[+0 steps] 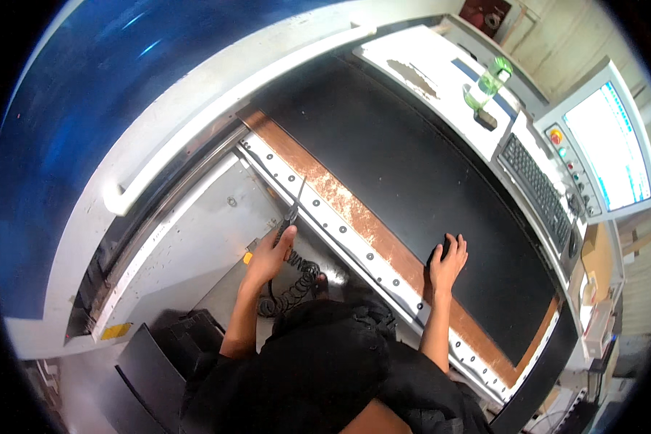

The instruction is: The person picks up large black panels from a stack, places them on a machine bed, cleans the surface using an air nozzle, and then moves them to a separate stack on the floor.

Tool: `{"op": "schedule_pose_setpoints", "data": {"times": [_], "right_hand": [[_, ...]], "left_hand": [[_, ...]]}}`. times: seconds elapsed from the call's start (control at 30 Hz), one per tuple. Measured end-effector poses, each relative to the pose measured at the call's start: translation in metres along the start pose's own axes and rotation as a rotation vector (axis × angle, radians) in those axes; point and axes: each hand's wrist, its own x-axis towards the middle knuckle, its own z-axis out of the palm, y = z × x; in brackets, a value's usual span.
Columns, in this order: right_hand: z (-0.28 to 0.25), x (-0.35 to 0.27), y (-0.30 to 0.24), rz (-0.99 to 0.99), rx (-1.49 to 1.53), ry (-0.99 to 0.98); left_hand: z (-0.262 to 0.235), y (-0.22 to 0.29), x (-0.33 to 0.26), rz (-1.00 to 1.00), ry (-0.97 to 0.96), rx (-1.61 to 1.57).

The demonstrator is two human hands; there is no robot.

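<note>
My left hand [269,254] is closed round a black air blow gun [292,214]. Its thin nozzle points up and away, over the white strip along the bed's near edge. From the gun's lower end a black coiled hose [300,289] hangs down beside my body. On the near part of the black bed [398,166], my right hand [450,266] has its fingers curled over a small black object [444,247]. Most of that object is covered, so its kind is unclear. A worn copper-coloured strip [340,194] runs between the bed and the white strip [343,229], which has several bolts.
A blue machine cover [123,94] with a white handle [117,199] stands at the left. Beyond the bed, a white ledge bears a green bottle [488,83], a keyboard [535,188] and a mouse [574,244]. A lit monitor [609,148] and control buttons are at the right.
</note>
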Motion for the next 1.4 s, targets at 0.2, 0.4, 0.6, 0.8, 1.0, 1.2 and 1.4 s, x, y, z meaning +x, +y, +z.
{"op": "schedule_pose_setpoints", "data": {"times": [0.2,0.4,0.6,0.8,1.0,1.2,1.4], "right_hand": [[-0.005,0.001,-0.010,0.006,-0.020,-0.024],[-0.008,0.017,-0.008,0.052,0.016,0.106],[-0.009,0.043,0.010,0.101,0.096,0.156],[0.005,0.098,0.034,0.173,0.089,0.154],[0.040,0.171,0.022,0.018,0.045,0.182],[0.098,0.257,0.019,-0.038,0.005,0.145],[0.117,0.300,0.006,-0.045,0.032,-0.079]], "left_hand": [[0.022,0.006,0.022,0.075,-0.193,-0.089],[0.060,0.056,0.026,0.051,-0.650,-0.142],[0.093,0.069,0.045,0.086,-0.903,-0.067],[0.106,0.082,0.060,0.023,-1.024,0.026],[0.132,0.092,0.064,0.002,-0.482,-0.160],[0.128,0.103,0.074,-0.032,-0.574,-0.114],[0.128,0.095,0.066,0.013,-0.933,-0.106]]}}
